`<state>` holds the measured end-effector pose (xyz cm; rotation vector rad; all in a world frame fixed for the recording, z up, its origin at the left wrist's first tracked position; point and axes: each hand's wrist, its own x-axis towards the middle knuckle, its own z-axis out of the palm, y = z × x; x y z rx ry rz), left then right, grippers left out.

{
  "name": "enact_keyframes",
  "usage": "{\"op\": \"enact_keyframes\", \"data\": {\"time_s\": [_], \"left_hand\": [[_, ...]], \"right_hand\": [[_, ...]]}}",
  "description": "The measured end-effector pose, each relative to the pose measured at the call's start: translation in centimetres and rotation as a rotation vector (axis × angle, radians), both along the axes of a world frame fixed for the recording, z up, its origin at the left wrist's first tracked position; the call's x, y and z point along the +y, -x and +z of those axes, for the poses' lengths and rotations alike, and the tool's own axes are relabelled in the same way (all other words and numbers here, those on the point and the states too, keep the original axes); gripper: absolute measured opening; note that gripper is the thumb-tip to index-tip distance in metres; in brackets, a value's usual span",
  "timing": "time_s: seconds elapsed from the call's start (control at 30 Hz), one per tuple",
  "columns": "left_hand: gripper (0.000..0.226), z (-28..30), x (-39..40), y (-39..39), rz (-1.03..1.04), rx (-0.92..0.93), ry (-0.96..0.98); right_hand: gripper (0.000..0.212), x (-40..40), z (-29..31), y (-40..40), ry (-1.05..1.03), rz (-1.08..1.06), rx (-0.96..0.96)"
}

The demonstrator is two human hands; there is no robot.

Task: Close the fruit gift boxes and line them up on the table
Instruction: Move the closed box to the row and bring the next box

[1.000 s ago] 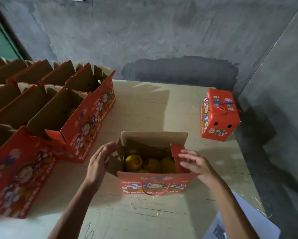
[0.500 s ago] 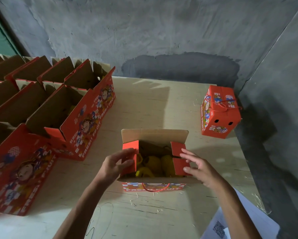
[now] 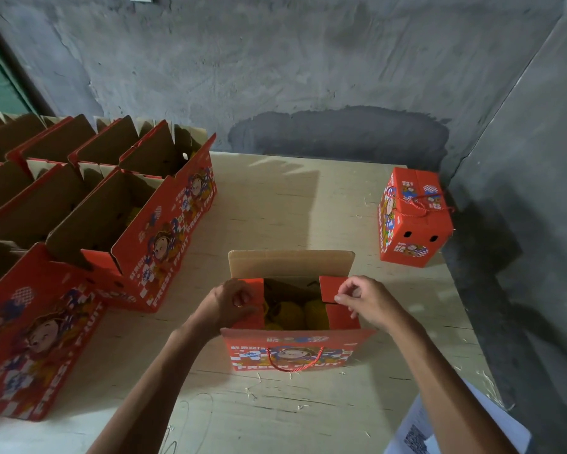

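A red fruit gift box (image 3: 292,350) stands open in front of me on the wooden table (image 3: 275,204), with yellow fruit (image 3: 288,314) showing inside. Its back flap stands upright and its front flap hangs toward me with a red cord handle. My left hand (image 3: 229,304) lies with curled fingers on the left side flap, folded in over the opening. My right hand (image 3: 365,299) pinches the edge of the right side flap, which is also folded inward. A closed red gift box (image 3: 413,221) sits at the table's far right corner.
Several open red gift boxes (image 3: 151,231) stand in rows on the left, flaps up. One large box (image 3: 30,335) is at the near left. A white paper sheet (image 3: 439,427) lies at the near right. Concrete walls close the table's back and right sides.
Both side flaps have been folded down over the fruit. My left hand moved from outside the box onto the left flap; my right fingers curled to pinch the right flap.
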<state>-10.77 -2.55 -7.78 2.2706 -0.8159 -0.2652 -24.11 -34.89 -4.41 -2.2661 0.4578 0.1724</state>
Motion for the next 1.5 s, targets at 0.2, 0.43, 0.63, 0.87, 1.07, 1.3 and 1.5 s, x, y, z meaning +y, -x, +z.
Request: {"op": "enact_keyframes", "data": {"time_s": [0.2,0.43,0.63,0.87,1.07,1.3,1.5], "left_hand": [[0.087,-1.0,0.0,0.6,0.236,0.103,0.051],[0.131,0.3,-1.0,0.2,0.205,0.242,0.129],[0.055,1.5,0.1,2.1,0.246,0.55,0.568],[0.034,1.2,1.0,2.9,0.307,0.513,0.543],[0.062,2.1,0.7,2.1,0.247,0.554,0.413],[0.064,2.2,0.6,1.4,0.227,0.678,0.505],[0.059,1.6,0.4,1.6,0.28,0.659,0.554]], "right_hand": [[0.114,0.5,-0.8,-0.1,-0.103,-0.151,-0.107],[0.08,0.7,-1.0,-0.5,-0.001,-0.086,-0.114],[0.065,0.5,-1.2,0.7,-0.108,-0.154,-0.16],[0.065,0.4,-1.2,1.2,-0.181,-0.164,-0.195],[0.06,0.3,-0.9,1.1,-0.298,-0.105,-0.108],[0.054,1.4,-0.4,0.5,-0.559,-0.177,-0.095],[0.043,1.3,-0.2,0.2,-0.608,-0.2,-0.043]]}}
